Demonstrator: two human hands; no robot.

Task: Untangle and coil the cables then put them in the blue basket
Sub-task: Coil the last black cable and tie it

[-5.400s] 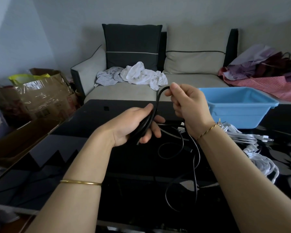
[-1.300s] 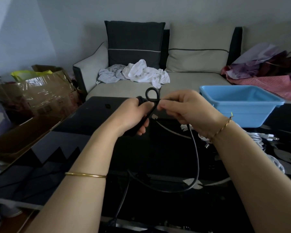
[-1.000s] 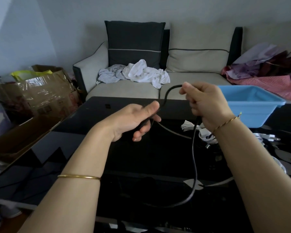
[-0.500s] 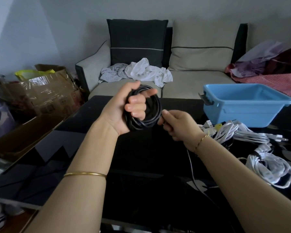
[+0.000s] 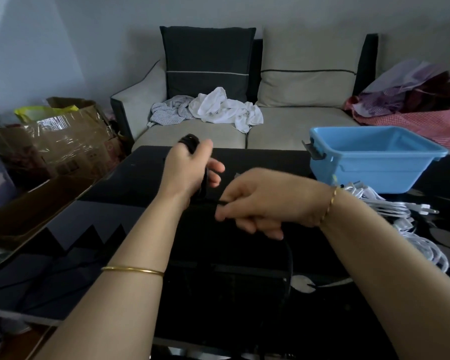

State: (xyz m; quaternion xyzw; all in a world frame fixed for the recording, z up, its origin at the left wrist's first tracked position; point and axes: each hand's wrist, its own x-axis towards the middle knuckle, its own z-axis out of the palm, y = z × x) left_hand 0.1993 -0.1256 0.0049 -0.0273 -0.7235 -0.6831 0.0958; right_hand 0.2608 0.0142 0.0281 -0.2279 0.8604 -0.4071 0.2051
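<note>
Right, I have the left hand clenched round the black cable, its coiled loops poking out above the knuckles. It is held over the dark table, well apart from the blue basket. The right hand pinches a loose stretch of that cable just beside the coil, and the tail hangs from it in a curve toward the table's near edge. My worry is the wrap: if I pull that stretch tight across the bundle while the left grip is slack, the loops could spring open and tangle. The trailing tail might also snag on the table edge, which I can't make out clearly against the dark glass. The white cables lie heaped in front of the basket, so a careless swing toward it could drag them along.
</note>
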